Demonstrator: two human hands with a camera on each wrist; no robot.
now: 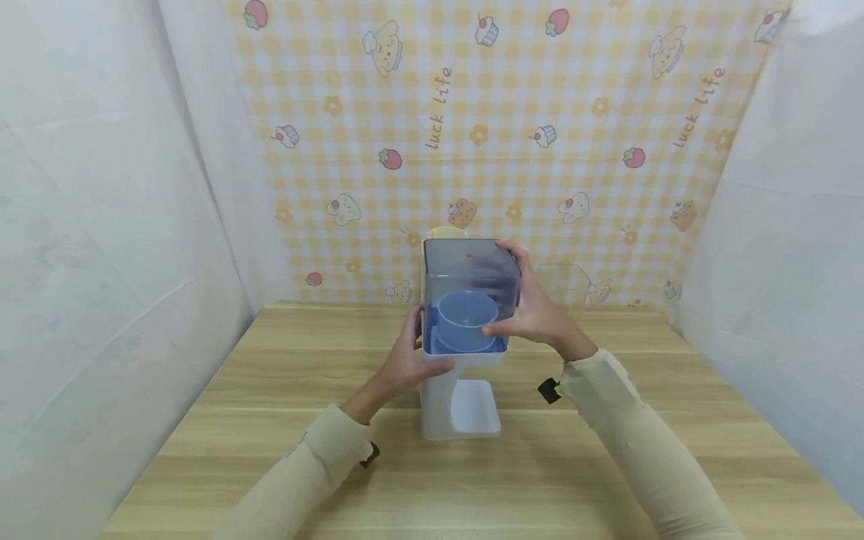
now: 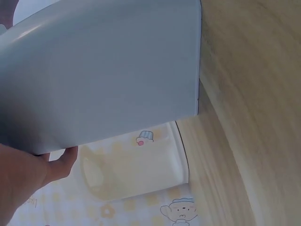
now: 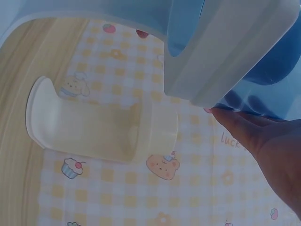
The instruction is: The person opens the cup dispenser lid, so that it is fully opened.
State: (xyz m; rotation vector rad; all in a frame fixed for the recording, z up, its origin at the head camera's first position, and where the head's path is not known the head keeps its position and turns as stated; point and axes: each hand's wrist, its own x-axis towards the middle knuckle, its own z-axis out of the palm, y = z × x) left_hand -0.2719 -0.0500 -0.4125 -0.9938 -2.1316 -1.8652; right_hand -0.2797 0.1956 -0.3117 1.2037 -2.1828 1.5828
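- Head view: one white stand [image 1: 437, 416] upright on the wooden table [image 1: 270, 457], one translucent blue container [image 1: 470, 259] at its top, and one round blue cup [image 1: 467, 337] visible through the wall.
- Hands, two: the left hand [image 1: 405, 364] grips the stand's upper side, thumb at the front rim; the right hand [image 1: 538, 311] grips the container, thumb in front, fingers along its side.
- Wrist views: one pale yellow vessel [image 3: 96, 129] shows broadly beyond the stand; the head view gives only its top.
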